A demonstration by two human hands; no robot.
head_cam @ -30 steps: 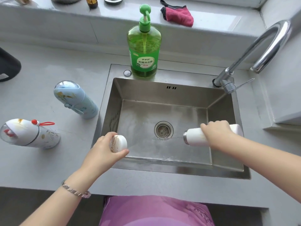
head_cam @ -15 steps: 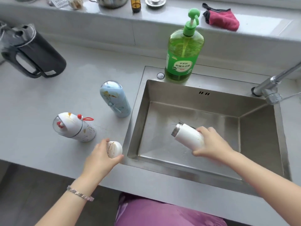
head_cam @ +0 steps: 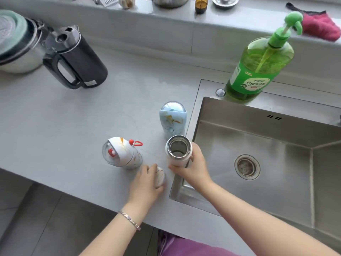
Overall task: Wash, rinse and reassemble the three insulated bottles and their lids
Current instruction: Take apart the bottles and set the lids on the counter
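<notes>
My right hand (head_cam: 191,168) grips an open white bottle (head_cam: 178,151), upright on the counter at the sink's left rim, its steel mouth facing up. Just left of it, my left hand (head_cam: 145,183) holds the bottle's white rounded lid (head_cam: 159,177) down against the counter. A white bottle with a red strap and clear cap (head_cam: 122,154) stands left of the lid. A light blue bottle with a domed cap (head_cam: 172,119) stands behind the open bottle.
The steel sink (head_cam: 267,145) with its drain (head_cam: 246,167) lies to the right. A green dish soap pump bottle (head_cam: 258,71) stands at its back rim. A black kettle (head_cam: 77,60) and a pot (head_cam: 16,43) sit far left; a red cloth (head_cam: 321,24) lies on the ledge.
My right hand carried the white bottle out of the sink and stood it upright on the counter. My left hand lowered the lid onto the counter. The view swung left.
</notes>
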